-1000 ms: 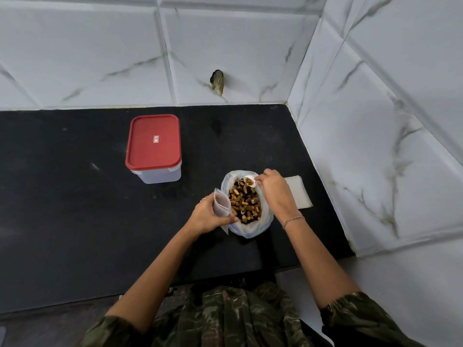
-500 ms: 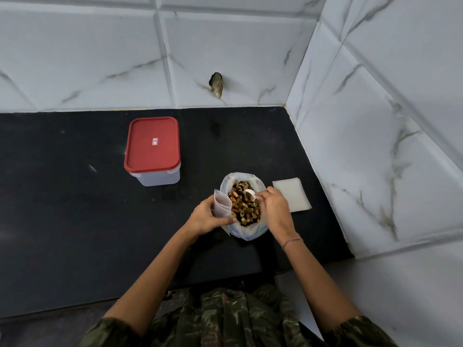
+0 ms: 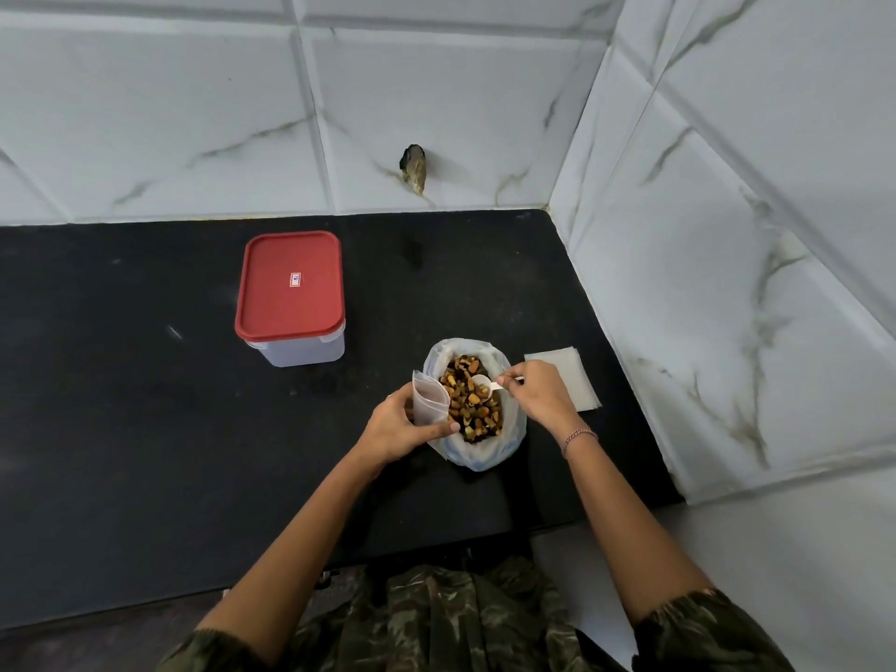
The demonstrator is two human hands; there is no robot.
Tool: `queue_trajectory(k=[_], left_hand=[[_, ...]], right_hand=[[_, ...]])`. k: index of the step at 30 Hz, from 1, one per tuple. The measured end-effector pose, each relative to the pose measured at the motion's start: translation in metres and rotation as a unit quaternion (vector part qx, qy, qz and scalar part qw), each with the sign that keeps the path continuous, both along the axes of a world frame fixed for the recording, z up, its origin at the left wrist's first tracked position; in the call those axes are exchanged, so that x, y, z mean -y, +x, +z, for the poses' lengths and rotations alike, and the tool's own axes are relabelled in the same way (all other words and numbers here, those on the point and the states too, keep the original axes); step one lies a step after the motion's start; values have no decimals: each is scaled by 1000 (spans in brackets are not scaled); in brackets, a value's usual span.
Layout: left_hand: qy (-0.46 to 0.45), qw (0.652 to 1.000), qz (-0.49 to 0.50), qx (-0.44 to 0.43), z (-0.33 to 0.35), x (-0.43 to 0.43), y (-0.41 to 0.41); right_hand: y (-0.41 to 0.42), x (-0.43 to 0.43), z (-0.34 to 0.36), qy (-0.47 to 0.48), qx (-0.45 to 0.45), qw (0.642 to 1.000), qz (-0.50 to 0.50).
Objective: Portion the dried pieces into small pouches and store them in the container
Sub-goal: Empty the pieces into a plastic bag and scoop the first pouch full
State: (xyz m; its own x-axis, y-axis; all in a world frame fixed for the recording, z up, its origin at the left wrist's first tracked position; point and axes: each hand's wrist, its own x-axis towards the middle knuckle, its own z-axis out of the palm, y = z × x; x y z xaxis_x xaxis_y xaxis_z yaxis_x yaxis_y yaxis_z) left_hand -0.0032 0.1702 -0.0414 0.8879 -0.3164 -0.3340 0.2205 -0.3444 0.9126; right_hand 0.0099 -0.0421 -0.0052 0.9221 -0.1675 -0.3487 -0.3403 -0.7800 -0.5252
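A: The right hand pinches the handle of a small white plastic spoon, whose bowl rests on the brown and amber dried pieces inside the soft white plastic bag. And the other?

B: The left hand has its fingers curled round a small clear plastic pouch, held mouth-up just beside the bag's left rim. The pouch looks empty, though I can't be sure.

A: So scooping is the step. How should it go?

B: I'd dig shallow and lift a level spoonful. The spoon should travel over the bag so that strays drop back in, and tip only once its bowl is inside the pouch's mouth. The left hand should keep that mouth spread and close to the rim.

A: Edges and room?

B: Just right of the bag lies a flat stack of white pouches, partly hidden by the right hand. Further right of the bag, the marbled tile wall hems in the elbow. Beyond the bag to its left, well apart, stands the clear rectangular container with a red lid, lid on. Left of the bag the black worktop offers the widest room, while its near edge lies toward the person from the bag.
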Motion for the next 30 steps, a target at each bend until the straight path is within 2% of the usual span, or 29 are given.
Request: queue_trajectory(k=[3,6,11,16,20,30], left_hand=[[0,1000,1,2,3,1,-1],[0,1000,2,4,3,0,-2],[29,999,-6,31,5,-1,-3],[57,997,-7,50,10,-6,0],[110,989,6,101,15,-8,5],[141,979,5,146,19,-4,16]], right_hand=[[-1,-3,1,-1,6,1000,-4],[-3,4,4,52,-28,998,-24],[-5,11,1,137,-36,984,-107],[-10,15,-1,247,-65,951,-172],[-13,14,-2,321,-67,919,-219],[-20,-23,38,385,20,910,-154]])
